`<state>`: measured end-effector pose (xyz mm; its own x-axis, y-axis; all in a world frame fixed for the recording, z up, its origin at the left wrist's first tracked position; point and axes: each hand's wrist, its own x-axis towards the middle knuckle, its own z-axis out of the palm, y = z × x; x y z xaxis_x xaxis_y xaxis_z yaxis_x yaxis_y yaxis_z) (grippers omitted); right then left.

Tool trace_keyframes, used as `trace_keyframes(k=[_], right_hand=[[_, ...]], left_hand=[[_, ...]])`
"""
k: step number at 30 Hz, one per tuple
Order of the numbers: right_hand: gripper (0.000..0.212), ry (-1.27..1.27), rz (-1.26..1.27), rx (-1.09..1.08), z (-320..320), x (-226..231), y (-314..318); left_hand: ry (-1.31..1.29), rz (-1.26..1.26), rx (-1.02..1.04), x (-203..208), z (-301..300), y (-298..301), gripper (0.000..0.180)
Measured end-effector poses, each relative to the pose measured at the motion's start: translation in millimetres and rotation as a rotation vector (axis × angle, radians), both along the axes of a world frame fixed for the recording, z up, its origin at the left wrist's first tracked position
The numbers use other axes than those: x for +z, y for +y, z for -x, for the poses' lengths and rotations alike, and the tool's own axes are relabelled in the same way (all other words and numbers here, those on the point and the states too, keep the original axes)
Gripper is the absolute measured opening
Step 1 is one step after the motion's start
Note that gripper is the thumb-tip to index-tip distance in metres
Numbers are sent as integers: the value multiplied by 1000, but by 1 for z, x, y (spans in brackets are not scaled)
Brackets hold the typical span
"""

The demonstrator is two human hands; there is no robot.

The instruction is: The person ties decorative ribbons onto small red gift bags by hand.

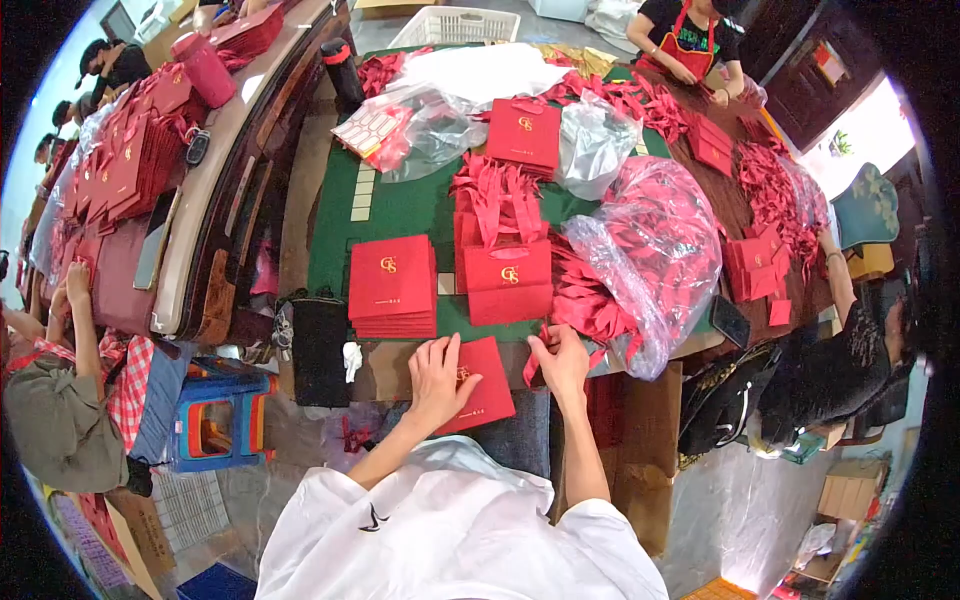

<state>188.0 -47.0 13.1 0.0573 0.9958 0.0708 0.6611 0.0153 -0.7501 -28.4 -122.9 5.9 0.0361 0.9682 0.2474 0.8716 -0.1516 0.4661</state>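
Observation:
A flat red paper bag (487, 390) with gold print lies tilted at the table's front edge, partly jutting out over my lap. My left hand (440, 382) rests on its left side, fingers spread and thumb across its front. To the right of the bag, my right hand (562, 358) is closed in a pinch on a red ribbon (531, 368). Just beyond my hands stand a neat stack of red bags (392, 285) and a second pile of red bags (509, 285), with looped ribbons (497, 196) lying behind it.
A clear plastic sack of red ribbons (655, 255) bulges beside my right hand. Farther back are more red bags (524, 135), a sticker sheet (374, 128) and a black bottle (342, 75). Other people work at the table's right side and at the left table (190, 290).

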Motion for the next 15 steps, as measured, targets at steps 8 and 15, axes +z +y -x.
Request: trace_keyframes(k=[8,15], right_hand=[[19,-75,-76,-48,3,-3,6],[12,199,46,123,19,26,-25]], left_hand=[[-11,55,-45,6,-10,10,63],[-74,115,-56,13,-18,23,49]])
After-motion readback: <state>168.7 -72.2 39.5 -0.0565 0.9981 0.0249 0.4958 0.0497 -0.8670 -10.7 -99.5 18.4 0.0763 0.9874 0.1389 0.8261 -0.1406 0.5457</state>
